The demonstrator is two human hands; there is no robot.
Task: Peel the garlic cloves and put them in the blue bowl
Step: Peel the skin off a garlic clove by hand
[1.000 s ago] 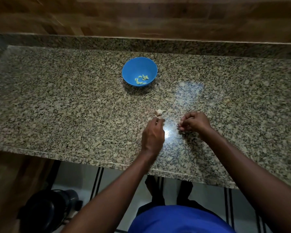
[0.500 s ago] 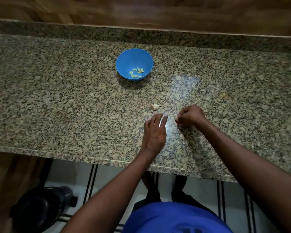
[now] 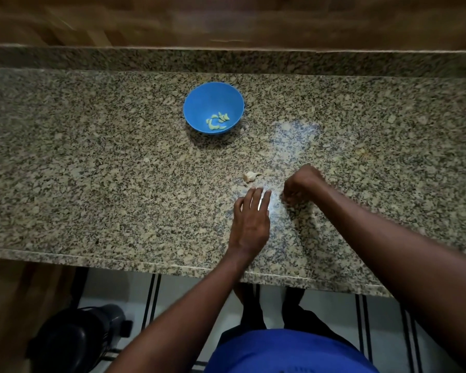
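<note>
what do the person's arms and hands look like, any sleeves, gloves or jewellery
Both forearms are bare, with no sleeves in view. The left hand and the right hand wear no gloves, and no rings, watch or bracelets show. Below them is blue clothing.

The left hand [image 3: 250, 219], curled a second ago, now lies flat with straight fingers on the speckled granite counter [image 3: 92, 184].

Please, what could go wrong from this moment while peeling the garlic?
1. The pale garlic piece lies loose on the speckled granite counter, where its colour blends in; the flat left hand might brush it aside.
2. The round blue bowl with peeled cloves stands far from the curled right hand, so a clove could drop on the way.
</note>
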